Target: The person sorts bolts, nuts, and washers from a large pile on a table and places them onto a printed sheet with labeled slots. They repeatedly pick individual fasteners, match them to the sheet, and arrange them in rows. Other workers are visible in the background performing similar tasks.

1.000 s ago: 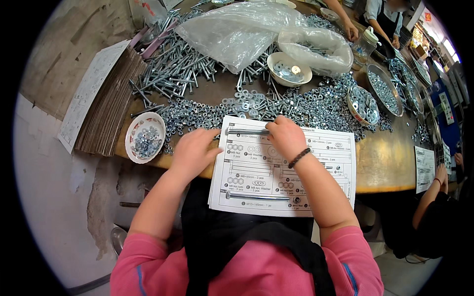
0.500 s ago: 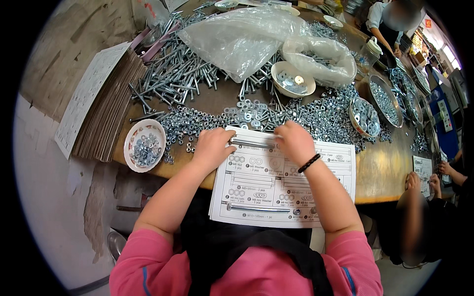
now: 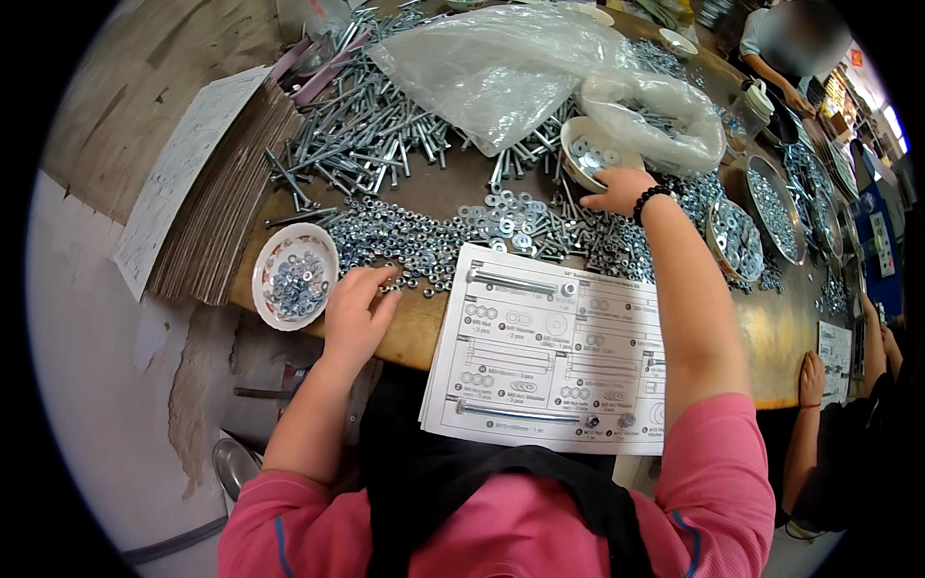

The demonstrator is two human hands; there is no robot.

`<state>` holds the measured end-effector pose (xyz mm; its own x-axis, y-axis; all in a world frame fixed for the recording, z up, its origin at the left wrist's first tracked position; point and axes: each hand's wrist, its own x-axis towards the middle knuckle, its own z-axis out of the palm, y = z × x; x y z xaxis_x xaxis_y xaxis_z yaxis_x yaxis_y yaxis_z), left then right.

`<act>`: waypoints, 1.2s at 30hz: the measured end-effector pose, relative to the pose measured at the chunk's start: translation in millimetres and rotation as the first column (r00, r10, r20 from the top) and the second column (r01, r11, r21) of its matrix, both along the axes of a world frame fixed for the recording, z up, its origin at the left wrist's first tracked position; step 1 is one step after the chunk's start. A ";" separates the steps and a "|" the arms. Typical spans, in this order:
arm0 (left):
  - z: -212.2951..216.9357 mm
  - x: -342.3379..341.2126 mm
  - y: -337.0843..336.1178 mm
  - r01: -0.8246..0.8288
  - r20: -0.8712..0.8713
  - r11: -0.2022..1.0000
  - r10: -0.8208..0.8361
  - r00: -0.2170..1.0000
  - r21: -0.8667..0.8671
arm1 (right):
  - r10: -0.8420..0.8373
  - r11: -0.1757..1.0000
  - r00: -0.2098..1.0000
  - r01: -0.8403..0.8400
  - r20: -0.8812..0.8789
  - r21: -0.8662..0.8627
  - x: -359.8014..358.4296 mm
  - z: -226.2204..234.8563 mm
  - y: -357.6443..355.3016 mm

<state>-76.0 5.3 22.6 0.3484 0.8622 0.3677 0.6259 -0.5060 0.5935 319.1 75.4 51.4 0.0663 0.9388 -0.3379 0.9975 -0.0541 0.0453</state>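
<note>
A printed sheet (image 3: 540,385) with outline drawings of hardware lies at the table's near edge, partly under my right forearm. On it rest a bolt (image 3: 511,282) with a nut (image 3: 568,289) at its end, and a longer bolt (image 3: 520,413) lower down with small round pieces beside it. My left hand (image 3: 355,313) is open, thumb and fingers apart, by the near edge of the nut pile (image 3: 400,241). Stretched forward, my right hand (image 3: 621,193) has its fingers at the near rim of a bowl of large washers (image 3: 590,130); it appears open, its fingertips partly hidden.
Left of my left hand stands a bowl of small hardware (image 3: 328,252). A stack of cardboard sheets (image 3: 226,193) sits at far left. Beyond lie heaped bolts (image 3: 385,125) and clear plastic bags (image 3: 501,72). More bowls (image 3: 734,241) and co-workers' hands (image 3: 811,378) are to the right.
Both hands have left the top of the sheet. My left hand moved left and nearer, to the nuts; my right reached forward to the washer bowl. The nut beside the upper bolt now shows.
</note>
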 end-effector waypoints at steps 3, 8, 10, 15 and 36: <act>8.4 -16.0 -2.4 -0.070 -0.041 0.996 0.073 0.996 0.061 | 0.056 0.998 0.998 -0.056 0.021 0.016 -2.7 2.4 -0.4; 19.0 -48.7 15.7 -0.235 -0.109 0.957 0.255 0.961 0.168 | 0.128 0.966 0.990 -0.111 -0.056 0.234 2.1 6.8 -15.7; 16.4 -70.2 29.6 -0.249 -0.215 0.940 0.299 0.930 0.232 | 0.153 0.951 0.984 -0.121 -0.095 0.285 9.5 5.6 -17.0; 10.3 -93.6 36.4 -0.145 -0.516 0.986 0.083 0.853 -0.082 | 0.147 0.929 0.971 -0.069 -0.191 0.364 8.7 10.8 -19.6; 15.8 -85.6 -12.4 -0.134 -0.460 0.984 0.173 0.871 0.116 | 0.438 0.749 0.857 -0.180 -0.273 0.638 -80.8 -42.7 -169.0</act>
<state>-161.6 -7.1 38.3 0.3621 0.8941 0.2637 0.8934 -0.4136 0.1755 238.3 -93.5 8.8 -0.2751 0.9004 0.3371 0.8863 0.3734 -0.2740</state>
